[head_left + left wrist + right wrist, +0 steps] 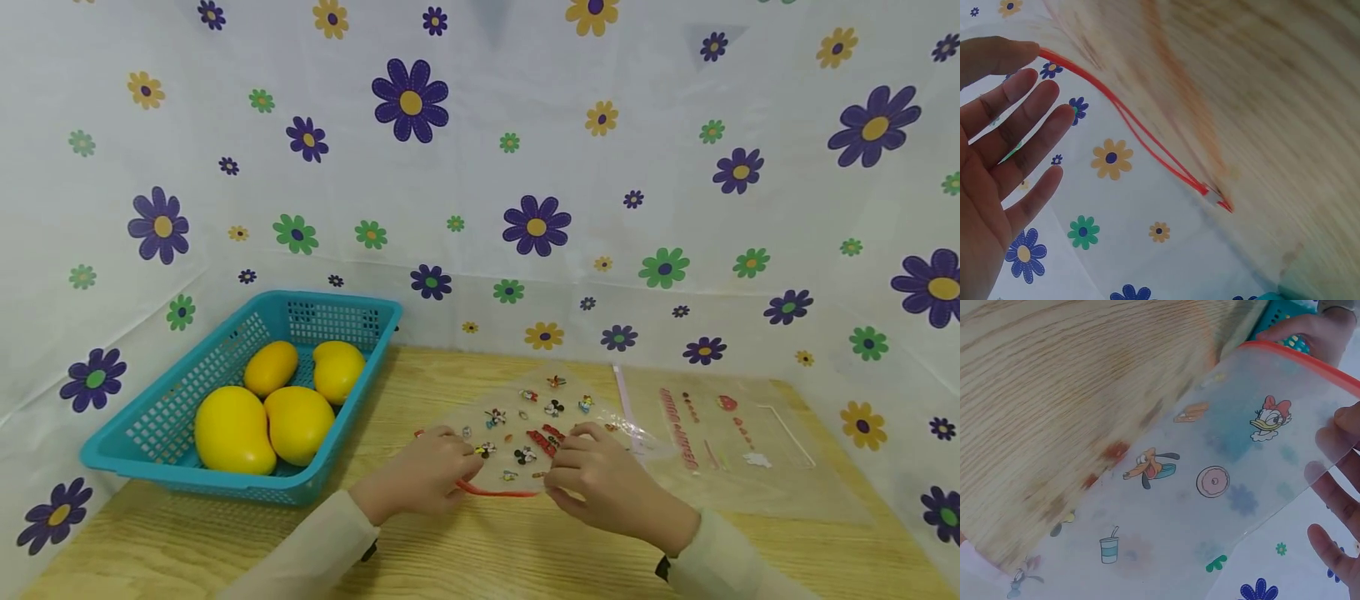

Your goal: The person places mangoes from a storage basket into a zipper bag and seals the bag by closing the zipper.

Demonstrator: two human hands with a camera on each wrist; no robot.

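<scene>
A clear zip bag (502, 454) printed with cartoon characters is held tilted over the wooden table, its red zip edge (498, 493) toward me. My left hand (420, 471) pinches that edge at the left; in the left wrist view its thumb tip touches the red strip while the other fingers fan out. The two red strips part there, with a pale zip slider (1213, 197) at their end. Near the other end, my right hand (603, 483) pinches the bag, thumb (1349, 419) on one side and fingers behind the film in the right wrist view.
A teal basket (392, 333) with several yellow mangoes (234, 429) stands at the left. On the right lies another clear bag (795, 492) with a lilac zip strip (626, 400). A flowered white curtain (480, 167) closes off the table's back and sides.
</scene>
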